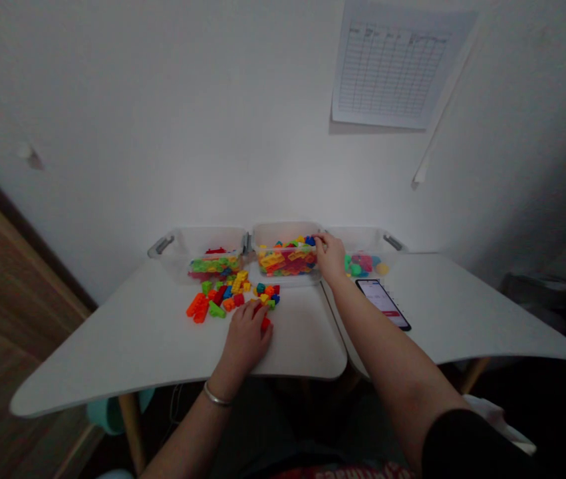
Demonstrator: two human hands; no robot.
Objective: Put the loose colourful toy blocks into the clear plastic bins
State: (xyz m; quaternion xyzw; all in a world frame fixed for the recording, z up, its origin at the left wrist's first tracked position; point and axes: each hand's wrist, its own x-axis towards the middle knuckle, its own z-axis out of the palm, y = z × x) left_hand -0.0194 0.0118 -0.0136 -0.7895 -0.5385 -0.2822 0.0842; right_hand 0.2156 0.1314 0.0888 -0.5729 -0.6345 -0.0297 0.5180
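Note:
My left hand (247,330) rests low over the table, its fingers curled around a red building block (265,324) that shows between thumb and forefinger. In front of it lies a loose pile of building blocks, including orange blocks (197,307), a green block (217,310) and a yellow block (239,282). My right hand (330,256) is at the right side of the middle clear bin (287,231), fingertips pinched at a blue building block (309,241) above the rim. Many mixed blocks (287,261) fill that bin's lower part.
A left clear bin (207,237) holds green, yellow and red blocks. The right clear bin (362,238) contains rounded coloured pieces (356,270). A phone (383,305) lies on the white table (292,352), right of a seam. Behind is a wall with a printed sheet (395,73).

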